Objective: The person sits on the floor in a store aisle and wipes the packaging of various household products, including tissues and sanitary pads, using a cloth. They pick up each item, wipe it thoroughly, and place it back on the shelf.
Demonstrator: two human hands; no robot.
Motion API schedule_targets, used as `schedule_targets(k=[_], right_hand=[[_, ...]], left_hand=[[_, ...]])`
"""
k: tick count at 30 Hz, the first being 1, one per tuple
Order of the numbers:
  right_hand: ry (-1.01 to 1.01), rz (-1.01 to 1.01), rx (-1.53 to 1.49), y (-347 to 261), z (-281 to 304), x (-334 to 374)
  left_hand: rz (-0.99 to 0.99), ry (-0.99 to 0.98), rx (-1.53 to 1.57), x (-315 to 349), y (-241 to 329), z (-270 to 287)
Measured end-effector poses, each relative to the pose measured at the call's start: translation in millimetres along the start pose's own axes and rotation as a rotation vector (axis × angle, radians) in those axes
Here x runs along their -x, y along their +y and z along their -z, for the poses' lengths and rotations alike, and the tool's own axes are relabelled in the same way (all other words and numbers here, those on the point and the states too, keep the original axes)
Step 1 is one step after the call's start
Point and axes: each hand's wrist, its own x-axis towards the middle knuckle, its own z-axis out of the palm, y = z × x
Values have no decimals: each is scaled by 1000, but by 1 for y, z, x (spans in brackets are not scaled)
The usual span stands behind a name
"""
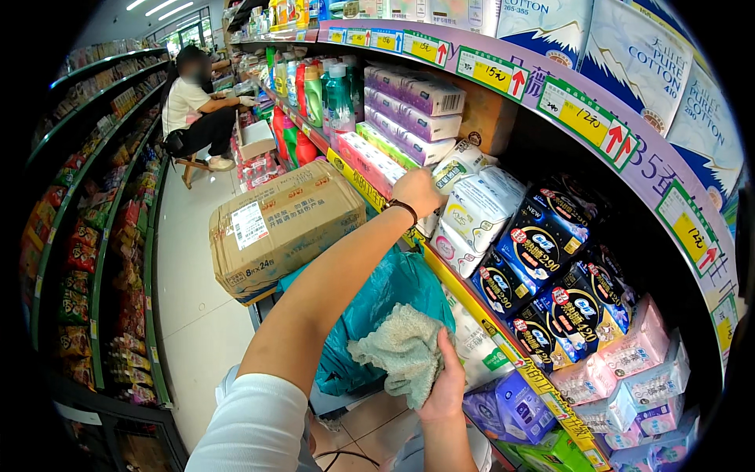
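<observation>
My left hand point(418, 193), with a dark band at the wrist, reaches onto the shelf between pink tissue packs point(370, 161) and white sanitary pad packs point(481, 200). Its fingers point away and are mostly hidden, so I cannot tell whether they grip a pack. Lower down, a crumpled pale grey-green cloth point(399, 354) is held in my right hand point(444, 381), thumb upward along its edge. Under the cloth and my left forearm spreads a teal plastic bag point(358, 315).
A cardboard box point(287, 224) stands left of my left forearm. Dark blue pad packs point(539, 244) fill the shelf to the right, behind a yellow edge strip point(491, 322). Further up the aisle a person point(197, 110) sits on a low stool. Snack shelves point(94, 236) line the left.
</observation>
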Motion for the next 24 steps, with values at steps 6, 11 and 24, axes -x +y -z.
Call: schedule_targets(k=[6, 11, 24], right_hand=[[21, 11, 0, -3, -5, 4], [15, 4, 0, -3, -4, 4], [7, -8, 6, -2, -6, 3]], left_hand=[[-43, 58, 64, 5, -2, 9], [-94, 88, 78, 10, -9, 13], [-269, 116, -28, 4, -5, 50]])
